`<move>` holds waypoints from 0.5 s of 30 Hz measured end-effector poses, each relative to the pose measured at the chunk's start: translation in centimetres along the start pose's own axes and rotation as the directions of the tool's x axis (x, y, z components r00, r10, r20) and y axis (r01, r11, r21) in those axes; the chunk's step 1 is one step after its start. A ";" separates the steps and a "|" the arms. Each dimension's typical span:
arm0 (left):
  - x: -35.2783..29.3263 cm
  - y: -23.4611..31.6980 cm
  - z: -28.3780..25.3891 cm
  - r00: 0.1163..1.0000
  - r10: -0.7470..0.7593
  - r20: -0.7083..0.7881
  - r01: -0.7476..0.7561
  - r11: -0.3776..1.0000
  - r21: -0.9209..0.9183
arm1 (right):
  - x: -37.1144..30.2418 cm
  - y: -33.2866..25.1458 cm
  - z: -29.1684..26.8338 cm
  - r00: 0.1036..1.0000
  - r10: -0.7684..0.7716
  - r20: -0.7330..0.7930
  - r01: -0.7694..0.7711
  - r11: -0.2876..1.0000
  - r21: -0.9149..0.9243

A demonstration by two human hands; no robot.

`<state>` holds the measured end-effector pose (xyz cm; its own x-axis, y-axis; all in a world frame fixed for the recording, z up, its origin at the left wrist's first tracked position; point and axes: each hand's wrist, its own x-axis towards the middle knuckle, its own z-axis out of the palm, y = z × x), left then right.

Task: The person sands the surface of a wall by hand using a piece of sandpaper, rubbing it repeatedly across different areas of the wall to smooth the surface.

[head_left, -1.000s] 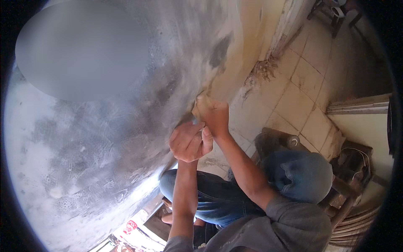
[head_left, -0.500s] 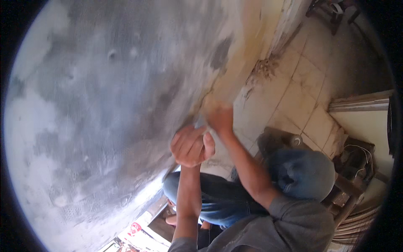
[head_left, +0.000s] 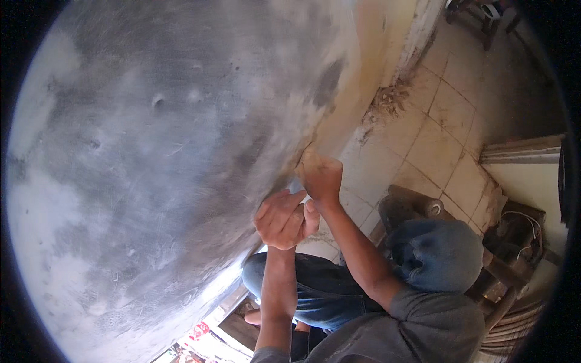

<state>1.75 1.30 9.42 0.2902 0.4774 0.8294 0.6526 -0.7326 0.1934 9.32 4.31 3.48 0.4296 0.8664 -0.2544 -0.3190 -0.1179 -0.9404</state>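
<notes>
Both my hands are close together at the edge of a grey, patchy plastered wall (head_left: 175, 139), where a yellowish strip (head_left: 345, 115) runs along the grey. My left hand (head_left: 283, 221) is closed, its fingers curled and its thumb toward the right. My right hand (head_left: 322, 176) is just beyond it, bent at the wrist and closed, with its knuckles by the wall edge. Between the hands a small pale bluish patch (head_left: 296, 185) shows; I cannot tell what it is. What either hand grips is hidden. A thin dark crack (head_left: 304, 151) runs beside my right hand.
Pale floor tiles (head_left: 417, 142) lie to the right, with crumbled debris (head_left: 390, 100) along the wall's foot. My bent knee in blue jeans (head_left: 433, 254) is near a dark wooden seat (head_left: 505, 269). A small stool (head_left: 481, 21) stands at the far right.
Both hands have shifted slightly right and down in the picture, as the whole view shifts a little. My right hand, smeared before, is now sharper; both stay closed.
</notes>
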 end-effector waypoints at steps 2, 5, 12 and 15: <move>0.0 0.0 0.0 1.000 -0.005 -0.003 0.004 1.000 -0.011 | 0.0 0.0 -0.1 1.000 0.031 -0.001 -0.031 0.999 -0.040; 0.1 0.0 -0.2 1.000 -0.004 0.024 0.003 1.000 0.013 | 0.2 0.2 0.0 1.000 0.023 0.021 -0.023 1.000 0.012; 0.5 0.2 0.8 0.999 0.038 -0.005 -0.038 0.999 -0.029 | 6.1 4.8 -1.1 0.845 -0.360 -0.395 0.311 0.932 -0.184; -0.3 -0.6 -0.5 1.000 0.007 -0.004 -0.007 1.000 0.002 | 3.9 -2.4 0.2 0.975 0.147 -0.164 -0.109 0.969 0.222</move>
<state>0.96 1.39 9.31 0.2915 0.4703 0.8330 0.6517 -0.7351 0.1870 11.57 8.06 4.75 0.5108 0.7480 -0.4237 -0.5435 -0.1008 -0.8333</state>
